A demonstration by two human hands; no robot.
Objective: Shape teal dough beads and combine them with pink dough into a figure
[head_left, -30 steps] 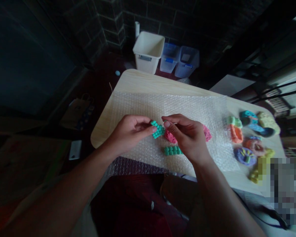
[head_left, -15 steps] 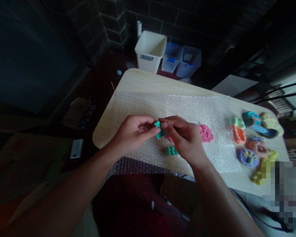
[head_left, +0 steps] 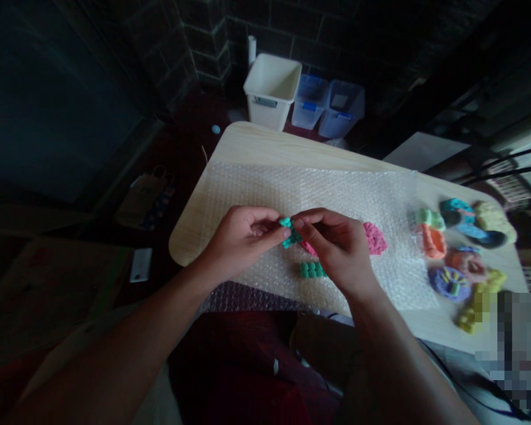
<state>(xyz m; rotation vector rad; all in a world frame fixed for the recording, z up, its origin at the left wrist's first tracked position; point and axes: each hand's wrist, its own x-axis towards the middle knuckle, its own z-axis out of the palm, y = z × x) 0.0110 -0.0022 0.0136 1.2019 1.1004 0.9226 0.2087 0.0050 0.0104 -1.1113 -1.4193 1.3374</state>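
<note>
**Nothing legible on the board here!**

Not one word or number can be read in this view. Over by the wall, the white slatted plastic bin (head_left: 266, 100) shows a small grey plate on its front, with no lettering to make out. The clear plastic box with blue clips (head_left: 340, 109) has a pale square patch on its lid, too small to read. Down on the floor, the brown paper bag (head_left: 140, 199) carries dark marks, too dim to tell.

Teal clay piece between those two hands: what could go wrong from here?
The teal clay piece is small and pinched between the left hand and right hand, so it might squash or break apart. A pink clay piece lies just below, so if dropped, the two might stick together.
</note>
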